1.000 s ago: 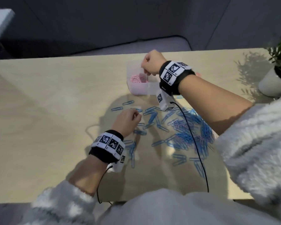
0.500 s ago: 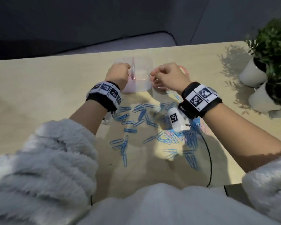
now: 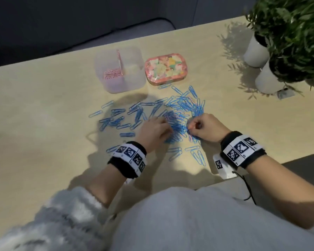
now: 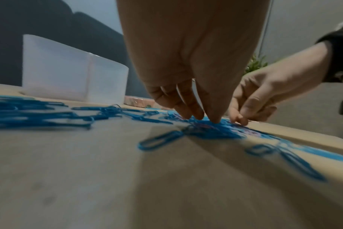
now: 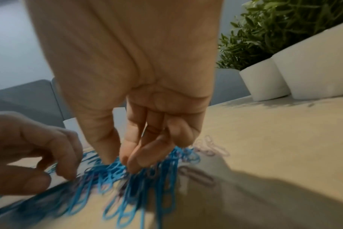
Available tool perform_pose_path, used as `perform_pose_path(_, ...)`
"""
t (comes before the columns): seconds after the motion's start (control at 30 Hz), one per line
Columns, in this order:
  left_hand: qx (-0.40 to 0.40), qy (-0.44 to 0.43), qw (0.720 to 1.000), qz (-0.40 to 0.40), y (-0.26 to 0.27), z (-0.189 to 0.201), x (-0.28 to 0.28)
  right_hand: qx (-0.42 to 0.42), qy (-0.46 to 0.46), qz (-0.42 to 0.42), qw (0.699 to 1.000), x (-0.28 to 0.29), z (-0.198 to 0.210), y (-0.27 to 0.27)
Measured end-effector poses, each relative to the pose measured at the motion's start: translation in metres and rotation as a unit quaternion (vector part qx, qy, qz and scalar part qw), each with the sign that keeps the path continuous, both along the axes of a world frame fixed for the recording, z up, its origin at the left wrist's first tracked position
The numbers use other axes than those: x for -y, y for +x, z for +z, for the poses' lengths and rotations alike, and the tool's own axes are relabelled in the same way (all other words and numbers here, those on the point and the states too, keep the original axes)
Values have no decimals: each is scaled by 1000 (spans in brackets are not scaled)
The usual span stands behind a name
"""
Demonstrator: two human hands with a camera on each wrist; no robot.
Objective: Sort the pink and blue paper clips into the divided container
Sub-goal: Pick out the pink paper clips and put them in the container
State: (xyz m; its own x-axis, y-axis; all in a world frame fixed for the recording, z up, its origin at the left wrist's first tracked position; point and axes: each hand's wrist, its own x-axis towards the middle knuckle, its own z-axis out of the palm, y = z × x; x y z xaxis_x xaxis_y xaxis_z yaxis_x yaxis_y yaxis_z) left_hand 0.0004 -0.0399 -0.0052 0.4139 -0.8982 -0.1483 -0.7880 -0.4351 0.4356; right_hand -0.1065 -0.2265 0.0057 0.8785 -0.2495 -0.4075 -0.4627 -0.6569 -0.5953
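A clear divided container (image 3: 134, 82) stands at the back of the table, with pink paper clips (image 3: 112, 73) in its left compartment. A dense pile of blue paper clips (image 3: 185, 107) with a few pink ones mixed in lies in front of it. My left hand (image 3: 166, 122) rests on the pile's near side, its fingers (image 4: 215, 119) pointing down and touching the clips. My right hand (image 3: 189, 126) is curled just to the right. Its thumb and forefinger (image 5: 125, 158) pinch a clip in the pile (image 5: 139, 173); blur hides the clip's colour.
A closed pink patterned tin (image 3: 166, 69) sits right of the container. Two white plant pots (image 3: 256, 53) with leafy plants stand at the table's back right. Loose blue clips (image 3: 114, 122) spread left of the pile. The table's near edge is close behind my wrists.
Both hands have come back from the container to the clip pile nearer me. The head view has shifted, and the tin now shows.
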Motion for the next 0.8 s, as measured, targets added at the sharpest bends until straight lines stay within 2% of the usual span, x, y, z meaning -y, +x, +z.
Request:
perform_pose_path(0.2,-1,9,999,-40,-19,-3,-12,-27,-103,7,994,-12,-4,-12)
perform_pose_path(0.37,-30,23,999,-16,-15,4,-27,-11,-52,-52,997,-5,-5,-17)
perform_pose_path(0.43,-41,2,999,-1,-13,4,-22,-14,-51,-56,997,-6,-6,-17)
perform_pose_path(0.53,-27,-14,999,18,-10,5,-6,-3,-56,-76,996,-5,-9,-15)
perform_pose_path(0.7,11,24,1000,-17,-6,5,10,20,36,-171,984,14,-8,-18)
perform_pose_path(0.8,10,23,999,-20,-6,3,11,33,-52,-164,985,18,-7,-24)
